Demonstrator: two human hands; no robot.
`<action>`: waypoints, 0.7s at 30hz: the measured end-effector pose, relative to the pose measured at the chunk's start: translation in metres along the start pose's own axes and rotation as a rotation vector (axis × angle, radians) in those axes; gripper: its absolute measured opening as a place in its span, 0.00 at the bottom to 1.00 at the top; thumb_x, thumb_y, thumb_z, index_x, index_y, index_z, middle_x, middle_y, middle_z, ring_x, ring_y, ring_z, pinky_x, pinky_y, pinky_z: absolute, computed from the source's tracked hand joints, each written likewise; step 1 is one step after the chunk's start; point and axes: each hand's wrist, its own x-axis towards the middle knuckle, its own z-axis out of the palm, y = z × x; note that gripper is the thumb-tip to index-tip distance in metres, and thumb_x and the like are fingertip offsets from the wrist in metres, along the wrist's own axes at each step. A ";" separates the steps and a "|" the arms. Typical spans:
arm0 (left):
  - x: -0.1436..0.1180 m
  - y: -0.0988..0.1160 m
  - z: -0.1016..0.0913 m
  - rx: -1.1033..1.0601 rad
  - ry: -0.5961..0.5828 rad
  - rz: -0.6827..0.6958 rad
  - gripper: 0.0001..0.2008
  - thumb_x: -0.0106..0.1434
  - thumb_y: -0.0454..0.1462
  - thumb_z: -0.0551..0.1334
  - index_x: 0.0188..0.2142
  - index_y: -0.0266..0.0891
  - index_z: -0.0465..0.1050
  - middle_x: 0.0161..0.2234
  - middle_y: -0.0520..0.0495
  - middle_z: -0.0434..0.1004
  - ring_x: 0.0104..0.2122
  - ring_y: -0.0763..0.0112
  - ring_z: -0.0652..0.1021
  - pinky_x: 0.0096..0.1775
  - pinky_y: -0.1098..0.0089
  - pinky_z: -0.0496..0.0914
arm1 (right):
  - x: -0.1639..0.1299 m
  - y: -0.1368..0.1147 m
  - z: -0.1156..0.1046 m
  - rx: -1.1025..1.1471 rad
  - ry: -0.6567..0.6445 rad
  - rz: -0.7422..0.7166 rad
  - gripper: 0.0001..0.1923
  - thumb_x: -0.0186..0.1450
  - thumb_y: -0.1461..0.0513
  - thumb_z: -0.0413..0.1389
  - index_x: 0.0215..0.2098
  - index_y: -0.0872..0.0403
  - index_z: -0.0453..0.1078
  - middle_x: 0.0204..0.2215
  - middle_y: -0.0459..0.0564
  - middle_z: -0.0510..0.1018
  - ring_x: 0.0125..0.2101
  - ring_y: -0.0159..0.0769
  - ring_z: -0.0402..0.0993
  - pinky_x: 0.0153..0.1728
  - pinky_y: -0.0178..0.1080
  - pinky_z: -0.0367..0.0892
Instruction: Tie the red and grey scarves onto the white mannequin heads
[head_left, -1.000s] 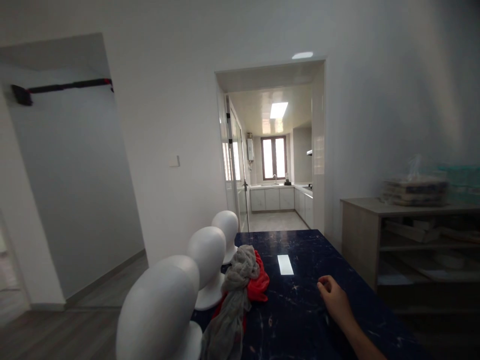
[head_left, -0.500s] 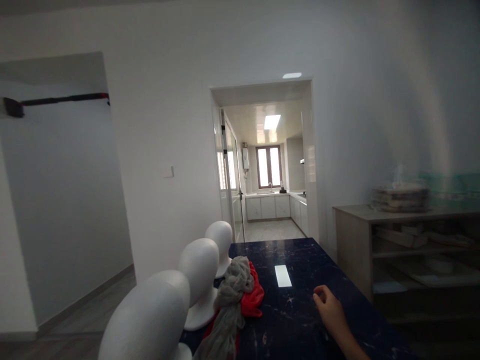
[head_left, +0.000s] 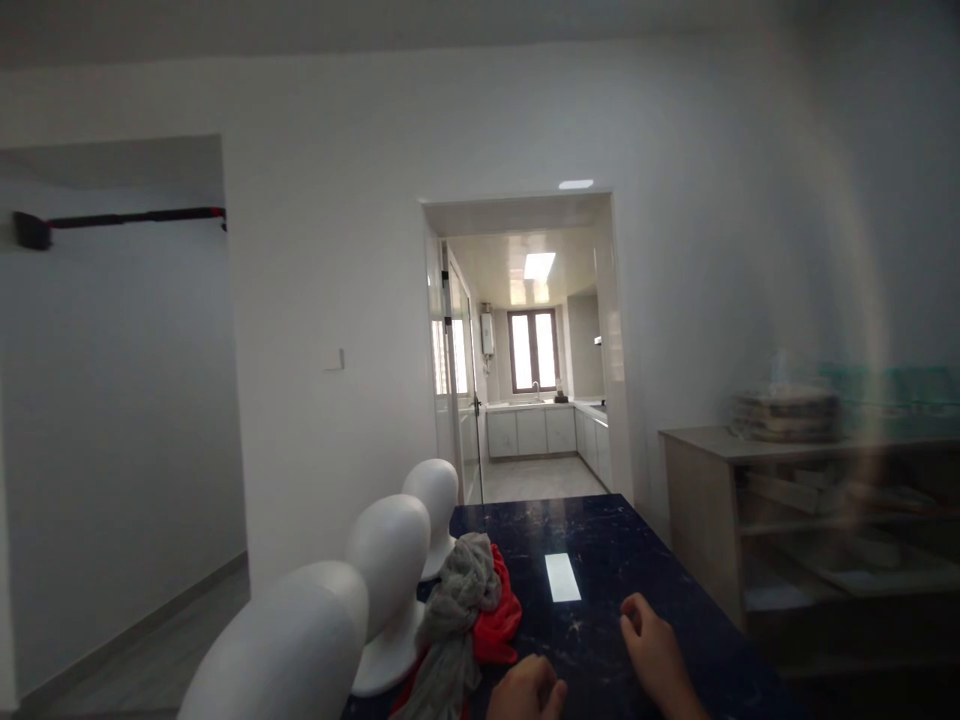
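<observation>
The right hand [head_left: 651,650] rests curled on the dark bench [head_left: 600,560] near its right edge, its grip empty. The left hand [head_left: 527,688] is loosely closed, holding nothing, beside the gray cloth [head_left: 456,610] and red cloth [head_left: 501,610]. White foam heads [head_left: 394,570] line the left edge.

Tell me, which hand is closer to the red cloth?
Left. The left hand sits just right of the red cloth; the right hand rests farther right on the table.
</observation>
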 end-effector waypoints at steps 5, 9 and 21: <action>0.005 -0.003 0.003 -0.041 -0.012 0.017 0.06 0.65 0.37 0.62 0.38 0.43 0.78 0.40 0.49 0.81 0.38 0.67 0.79 0.40 0.71 0.66 | 0.002 -0.007 0.000 -0.003 -0.013 -0.014 0.11 0.66 0.56 0.48 0.38 0.49 0.71 0.31 0.50 0.84 0.32 0.42 0.82 0.36 0.39 0.67; 0.007 -0.001 0.001 -0.084 -0.039 0.019 0.06 0.63 0.36 0.63 0.40 0.43 0.79 0.44 0.48 0.81 0.44 0.65 0.80 0.45 0.70 0.68 | 0.003 -0.004 0.000 0.026 -0.037 -0.006 0.11 0.66 0.55 0.48 0.38 0.49 0.71 0.28 0.48 0.83 0.30 0.42 0.81 0.35 0.39 0.66; 0.006 0.002 0.000 -0.164 -0.018 0.022 0.11 0.61 0.34 0.64 0.43 0.43 0.79 0.46 0.48 0.78 0.43 0.67 0.80 0.45 0.71 0.70 | 0.006 -0.001 0.000 0.030 -0.039 -0.012 0.14 0.66 0.51 0.49 0.38 0.48 0.72 0.28 0.48 0.82 0.30 0.42 0.81 0.36 0.40 0.67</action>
